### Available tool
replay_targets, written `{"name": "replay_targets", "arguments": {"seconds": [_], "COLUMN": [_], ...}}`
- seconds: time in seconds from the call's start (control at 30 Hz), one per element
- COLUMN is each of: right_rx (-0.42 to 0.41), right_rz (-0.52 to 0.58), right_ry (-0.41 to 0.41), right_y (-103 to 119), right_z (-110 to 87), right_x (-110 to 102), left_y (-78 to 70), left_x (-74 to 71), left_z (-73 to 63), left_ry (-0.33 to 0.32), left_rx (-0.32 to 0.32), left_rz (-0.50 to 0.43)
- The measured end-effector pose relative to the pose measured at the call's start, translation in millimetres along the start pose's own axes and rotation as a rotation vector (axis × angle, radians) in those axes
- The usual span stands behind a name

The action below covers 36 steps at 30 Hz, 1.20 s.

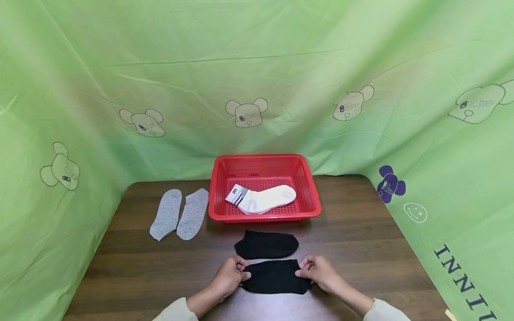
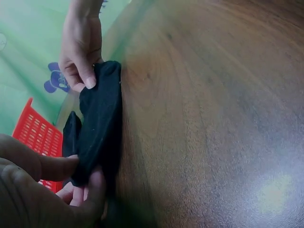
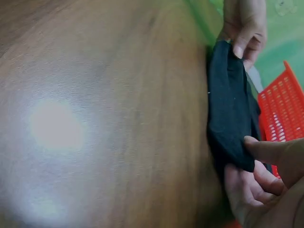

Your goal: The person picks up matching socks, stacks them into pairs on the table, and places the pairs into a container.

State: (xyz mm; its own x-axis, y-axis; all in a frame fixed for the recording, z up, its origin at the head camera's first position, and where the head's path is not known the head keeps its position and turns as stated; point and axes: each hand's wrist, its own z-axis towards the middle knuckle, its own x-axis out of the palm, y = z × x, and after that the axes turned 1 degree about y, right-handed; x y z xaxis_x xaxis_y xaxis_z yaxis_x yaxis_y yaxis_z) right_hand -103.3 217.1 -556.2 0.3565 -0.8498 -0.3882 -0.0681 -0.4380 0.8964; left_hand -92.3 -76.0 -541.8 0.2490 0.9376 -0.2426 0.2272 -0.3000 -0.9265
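A black sock [image 1: 276, 277] is stretched sideways between both hands near the table's front edge. My left hand [image 1: 230, 277] pinches its left end between thumb and fingers. The opposite end is pinched by my right hand [image 1: 319, 273], thumb on top and fingers beneath. In the left wrist view the sock [image 2: 100, 118] runs from one hand to the other just over the wood. Right behind it a second black sock [image 1: 267, 244] lies flat, its length parallel to the first.
Behind the black socks stands a red plastic basket [image 1: 214, 196] holding white socks [image 1: 265, 199] with striped cuffs. Two grey socks, one outer [image 1: 166, 214] and one inner [image 1: 193, 215], lie left of it on the wooden table [image 1: 132, 276]. A green printed curtain [image 1: 192, 89] encloses the back and sides.
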Motion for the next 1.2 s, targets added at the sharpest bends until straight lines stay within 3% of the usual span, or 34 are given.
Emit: {"name": "replay_targets", "arguments": {"seconds": [0.17,0.4,0.6,0.83,0.9,1.0,1.1,1.2], "right_rx": [-0.057,-0.087,-0.039,0.041,0.089,0.141,0.165,0.173], "right_rz": [-0.176,-0.287,-0.183,0.062,0.116,0.192,0.276,0.375], "right_ry": [-0.080,-0.127,-0.102,0.049,0.084,0.116,0.141,0.166], "right_y": [-0.6,5.1,3.9,14.7,23.9,41.1,61.1,78.1], "right_z": [-1.1,-0.1,0.2,-4.5,-7.4,-9.5,-11.1,-12.9], "right_x": [2.5,2.4,1.9,-8.2,-10.9,-12.1,-8.9,-2.4], "left_y": [1.8,3.0,9.4,3.2,-5.4,-23.4,-41.6,-54.8], "left_x": [1.8,3.5,5.6,11.0,15.8,24.8,33.7,40.8], "left_z": [2.2,5.9,5.8,2.3,-0.9,-8.1,-14.6,-19.3], "left_ry": [0.002,-0.087,-0.160,-0.210,-0.185,-0.069,0.044,0.094], "left_rx": [0.022,0.176,0.309,0.451,0.479,0.456,0.365,0.293], "left_rz": [0.029,0.242,0.450,0.602,0.573,0.404,0.209,0.100]}}
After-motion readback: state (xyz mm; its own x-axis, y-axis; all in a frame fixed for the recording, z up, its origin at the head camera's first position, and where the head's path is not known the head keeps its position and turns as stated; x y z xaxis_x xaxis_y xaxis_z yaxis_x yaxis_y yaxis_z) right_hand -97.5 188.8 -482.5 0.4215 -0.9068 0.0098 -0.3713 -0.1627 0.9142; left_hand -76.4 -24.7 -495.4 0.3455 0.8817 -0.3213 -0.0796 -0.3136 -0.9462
